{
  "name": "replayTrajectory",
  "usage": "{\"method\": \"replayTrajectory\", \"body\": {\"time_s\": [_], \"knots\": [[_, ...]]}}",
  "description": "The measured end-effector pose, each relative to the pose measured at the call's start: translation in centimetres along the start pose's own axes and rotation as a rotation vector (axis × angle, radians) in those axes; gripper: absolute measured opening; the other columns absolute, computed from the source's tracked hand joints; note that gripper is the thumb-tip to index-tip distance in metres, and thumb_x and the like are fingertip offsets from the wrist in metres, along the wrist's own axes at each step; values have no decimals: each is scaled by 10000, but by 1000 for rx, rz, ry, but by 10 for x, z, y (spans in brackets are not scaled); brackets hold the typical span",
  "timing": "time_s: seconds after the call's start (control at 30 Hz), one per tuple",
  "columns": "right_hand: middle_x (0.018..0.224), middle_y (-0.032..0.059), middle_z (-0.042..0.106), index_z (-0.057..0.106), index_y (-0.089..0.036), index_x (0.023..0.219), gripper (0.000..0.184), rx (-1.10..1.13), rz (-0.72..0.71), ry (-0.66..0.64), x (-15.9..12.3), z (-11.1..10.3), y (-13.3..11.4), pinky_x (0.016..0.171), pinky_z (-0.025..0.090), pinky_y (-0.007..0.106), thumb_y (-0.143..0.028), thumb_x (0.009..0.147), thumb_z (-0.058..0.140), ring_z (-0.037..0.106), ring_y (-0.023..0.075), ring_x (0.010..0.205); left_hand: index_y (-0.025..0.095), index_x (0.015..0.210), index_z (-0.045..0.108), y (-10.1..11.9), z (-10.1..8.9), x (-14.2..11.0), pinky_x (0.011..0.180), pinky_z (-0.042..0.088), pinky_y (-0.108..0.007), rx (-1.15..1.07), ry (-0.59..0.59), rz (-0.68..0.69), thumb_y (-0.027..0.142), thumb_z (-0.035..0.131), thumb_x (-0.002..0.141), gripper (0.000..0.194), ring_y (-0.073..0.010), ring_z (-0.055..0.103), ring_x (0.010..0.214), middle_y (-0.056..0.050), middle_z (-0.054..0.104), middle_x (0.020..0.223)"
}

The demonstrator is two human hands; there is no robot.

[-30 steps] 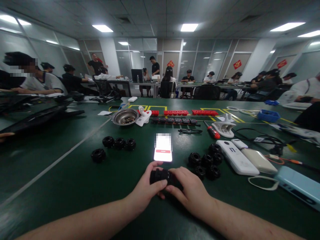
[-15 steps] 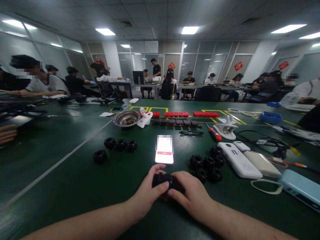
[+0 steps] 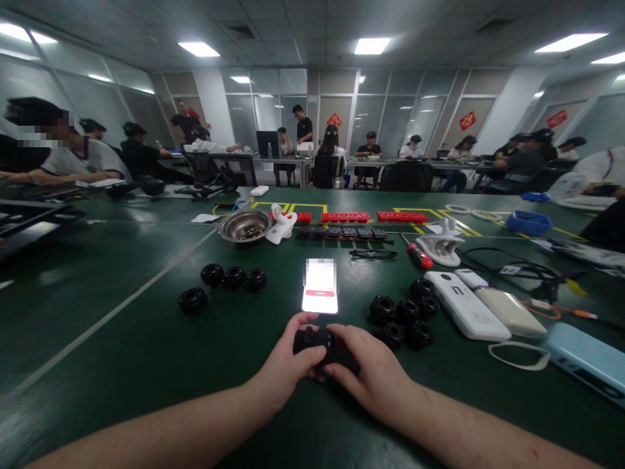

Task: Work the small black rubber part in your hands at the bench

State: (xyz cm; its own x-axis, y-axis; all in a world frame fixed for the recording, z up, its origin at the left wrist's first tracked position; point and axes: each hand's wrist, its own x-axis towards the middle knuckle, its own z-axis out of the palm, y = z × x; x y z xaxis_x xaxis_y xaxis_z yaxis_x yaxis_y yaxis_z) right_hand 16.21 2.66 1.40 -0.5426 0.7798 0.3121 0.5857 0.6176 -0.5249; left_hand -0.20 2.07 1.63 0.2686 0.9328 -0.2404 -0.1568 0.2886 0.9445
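Note:
Between my hands is a black cylindrical plastic part [image 3: 311, 339], low over the green table. My left hand [image 3: 287, 365] grips its left end, thumb across the near side and fingers behind. Curled round the right end is my right hand [image 3: 374, 365], which hides much of that end. Just beyond my fingers lies a lit phone [image 3: 319, 301]. Several black ring-shaped parts [image 3: 407, 311] are clustered right of my right hand. To the left stand a row of similar black rings [image 3: 234, 278] and a separate black ring [image 3: 193, 301].
Further back are a metal bowl [image 3: 229, 228] with small metal pieces, a white stand [image 3: 280, 225], red trays [image 3: 345, 217], a black strip of parts [image 3: 342, 233] and a screwdriver [image 3: 420, 255]. Power banks [image 3: 466, 306] and cables lie right. People sit around the room.
My right fingers have shifted slightly round the black part, while my left hand keeps its hold. The view has tilted a little, and another person's hand has left the left edge.

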Motion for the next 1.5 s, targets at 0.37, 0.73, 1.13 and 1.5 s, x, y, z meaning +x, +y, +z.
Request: {"method": "replayTrajectory", "body": {"time_s": [0.37, 0.73, 1.13, 1.5], "knots": [[815, 44, 565, 485, -177, 972, 262, -12, 62, -24, -1, -4, -3, 621, 430, 321, -339, 767, 513, 517, 188, 723, 187, 1043, 343, 1, 2, -2, 531, 468, -238, 55, -13, -5, 294, 557, 650, 461, -125, 551, 680, -43, 443, 912], [939, 79, 526, 416, -172, 1099, 402, -50, -50, 58, -1, -3, -3, 711, 412, 364, -289, 737, 545, 487, 213, 824, 190, 1051, 327, 2, 3, 2, 364, 366, -185, 126, 27, -61, 346, 464, 711, 399, -68, 485, 456, -6, 464, 758], [983, 79, 525, 451, -163, 1061, 315, -62, -210, 87, 0, 0, -3, 804, 381, 367, -211, 762, 533, 459, 211, 906, 196, 1054, 311, -2, 1, 4, 338, 384, -197, 145, 27, -66, 426, 458, 706, 443, -75, 496, 439, -2, 442, 766], [917, 65, 544, 478, -164, 1019, 288, -25, -123, 78, 0, -3, -6, 754, 410, 355, -224, 745, 544, 473, 198, 854, 202, 1015, 340, -3, 1, 1, 405, 426, -219, 119, 2, 7, 407, 517, 665, 442, -83, 530, 505, -12, 436, 842]]}}
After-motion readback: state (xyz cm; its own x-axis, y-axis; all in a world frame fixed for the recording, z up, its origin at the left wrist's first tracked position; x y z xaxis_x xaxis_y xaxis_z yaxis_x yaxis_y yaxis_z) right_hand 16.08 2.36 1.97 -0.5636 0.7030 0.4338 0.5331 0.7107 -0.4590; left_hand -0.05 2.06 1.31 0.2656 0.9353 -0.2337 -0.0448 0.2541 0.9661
